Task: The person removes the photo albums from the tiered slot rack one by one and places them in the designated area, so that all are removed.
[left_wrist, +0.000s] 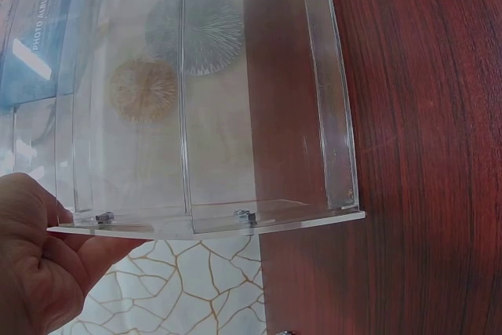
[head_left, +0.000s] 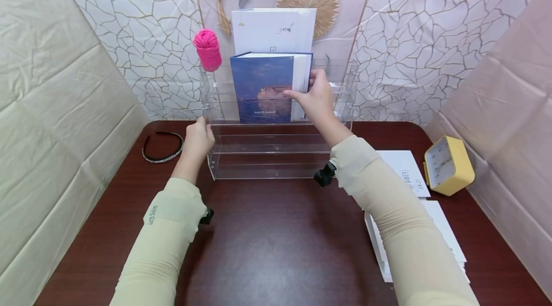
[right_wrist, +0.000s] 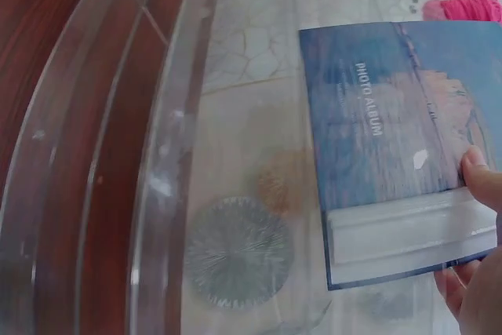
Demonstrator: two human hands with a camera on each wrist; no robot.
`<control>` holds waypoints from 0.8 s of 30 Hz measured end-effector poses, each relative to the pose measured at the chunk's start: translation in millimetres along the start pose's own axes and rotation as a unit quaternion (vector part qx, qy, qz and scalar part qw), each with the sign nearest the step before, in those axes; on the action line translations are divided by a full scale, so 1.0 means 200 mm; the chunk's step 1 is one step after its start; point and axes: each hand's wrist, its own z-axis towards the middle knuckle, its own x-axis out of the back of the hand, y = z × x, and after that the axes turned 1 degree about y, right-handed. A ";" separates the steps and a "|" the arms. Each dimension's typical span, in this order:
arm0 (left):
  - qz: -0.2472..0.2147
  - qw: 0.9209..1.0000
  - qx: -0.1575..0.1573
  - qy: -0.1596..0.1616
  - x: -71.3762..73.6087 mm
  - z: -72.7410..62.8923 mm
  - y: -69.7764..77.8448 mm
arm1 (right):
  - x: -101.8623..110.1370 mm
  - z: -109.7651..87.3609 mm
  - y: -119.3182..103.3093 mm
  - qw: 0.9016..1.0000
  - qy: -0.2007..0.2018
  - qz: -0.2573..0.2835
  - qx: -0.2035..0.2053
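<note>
My right hand [head_left: 318,97] grips the right edge of a blue photo album [head_left: 263,85], thumb on its front cover and fingers behind. The album stands upright on an upper tier of a clear acrylic tiered rack [head_left: 276,172]. Behind it rises a white album [head_left: 273,30] on the rack's back tier. At the rack's left side, my left hand [head_left: 199,138] holds the clear side panel [left_wrist: 196,233]; the left wrist view shows the fingers around its edge. In the right wrist view the album's printed cover [right_wrist: 392,115] and the thumb on it show closely.
A pink yarn ball [head_left: 208,50] sits at the rack's upper left. A black headband [head_left: 163,148] lies on the table left of the rack. To the right are white books [head_left: 444,229], another white book [head_left: 405,172] and a yellow clock [head_left: 450,164]. Patterned cloth hangs behind.
</note>
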 end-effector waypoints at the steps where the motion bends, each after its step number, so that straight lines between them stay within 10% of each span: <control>1: 0.000 1.000 0.000 0.000 0.00 0.00 0.00 | 0.00 0.01 -0.01 1.000 -0.002 -0.004 0.001; 24: -0.003 1.000 0.010 -0.024 0.02 0.00 0.00 | 0.02 0.12 -0.19 0.999 -0.036 0.025 0.021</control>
